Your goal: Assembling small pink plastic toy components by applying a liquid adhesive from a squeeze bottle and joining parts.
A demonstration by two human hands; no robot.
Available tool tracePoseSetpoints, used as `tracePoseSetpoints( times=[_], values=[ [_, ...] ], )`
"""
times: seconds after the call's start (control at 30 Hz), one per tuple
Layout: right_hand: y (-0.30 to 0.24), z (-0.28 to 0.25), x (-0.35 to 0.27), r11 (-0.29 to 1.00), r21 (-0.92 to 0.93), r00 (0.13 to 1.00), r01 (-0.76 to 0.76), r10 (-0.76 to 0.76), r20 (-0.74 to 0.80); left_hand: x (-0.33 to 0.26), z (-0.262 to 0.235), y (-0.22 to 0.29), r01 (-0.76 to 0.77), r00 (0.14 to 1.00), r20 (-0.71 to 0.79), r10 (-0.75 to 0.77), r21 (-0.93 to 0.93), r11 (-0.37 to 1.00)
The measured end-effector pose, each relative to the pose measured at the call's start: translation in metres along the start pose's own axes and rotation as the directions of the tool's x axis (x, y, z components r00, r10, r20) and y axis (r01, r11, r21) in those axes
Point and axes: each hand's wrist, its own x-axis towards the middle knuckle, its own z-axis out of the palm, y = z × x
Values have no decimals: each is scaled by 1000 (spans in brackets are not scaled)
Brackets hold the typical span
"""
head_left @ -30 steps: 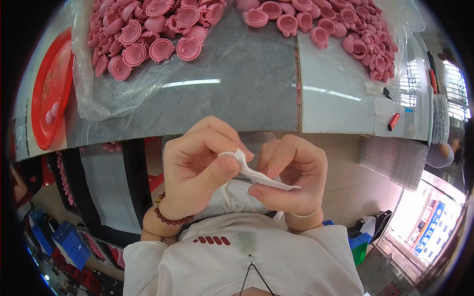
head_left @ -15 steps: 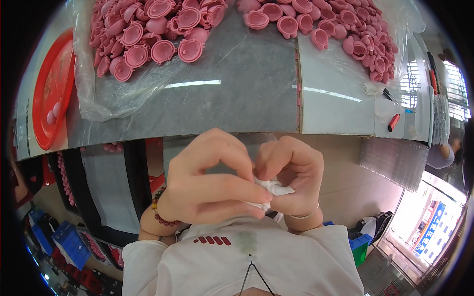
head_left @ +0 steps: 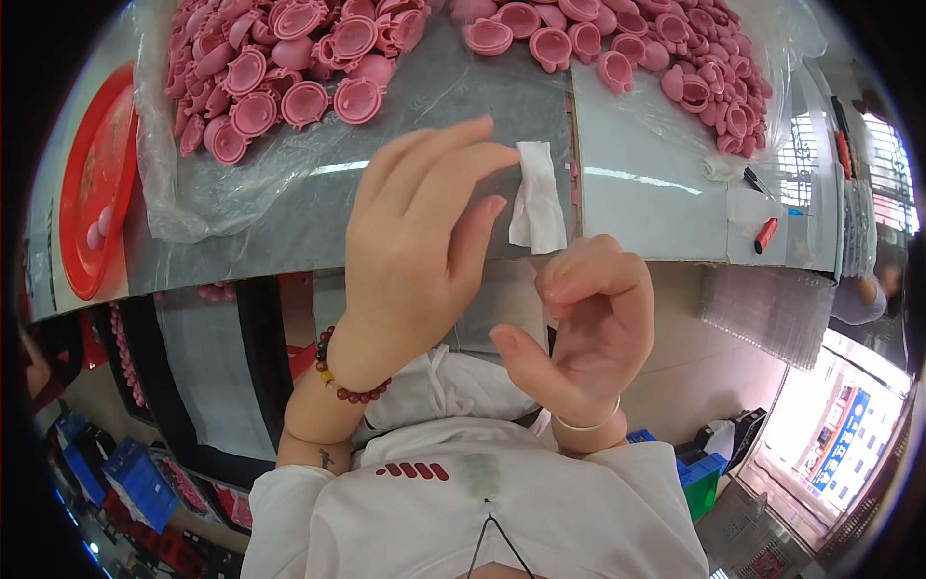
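A folded strip of white cloth or tissue (head_left: 538, 201) lies on the grey tabletop near its front edge. My left hand (head_left: 415, 222) is over the table with fingers stretched out and holds nothing. Its index fingertip reaches the upper left edge of the strip; whether they touch I cannot tell. Just below the strip, in front of the table edge, is my right hand (head_left: 593, 333). Its fingers are loosely curled, the thumb stands apart, and no object shows in it.
Pink, round, cup-like plastic pieces (head_left: 289, 58) are heaped on clear plastic sheeting at the far left, with another heap of pink pieces (head_left: 690, 68) at the far right. A red tray (head_left: 79, 251) stands at the left. A red-and-black pen (head_left: 766, 235) lies at the right.
The crumpled white strip was between both hands and now lies flat on the table. My left hand has moved up and forward, its fingers spread; my right hand has loosened.
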Motion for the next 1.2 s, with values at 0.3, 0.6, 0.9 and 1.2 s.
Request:
tracePoseSetpoints(
  times=[0.3,0.6,0.9,1.2],
  values=[
    [-1,-1,-4,917,-251,943,309,-329,-43,-29,-28,32,-108,994,-55,93,-477,872],
    [-5,-1,-4,822,-325,879,467,-472,70,-43,-13,33,-11,998,41,57,-711,703],
    [-6,-1,-6,810,-292,860,508,-494,126,-47,-12,35,70,996,91,12,-840,538],
    [-5,1,-5,799,-276,845,534,-514,147,-49,-10,35,61,997,73,1,-853,519]
  ],
)
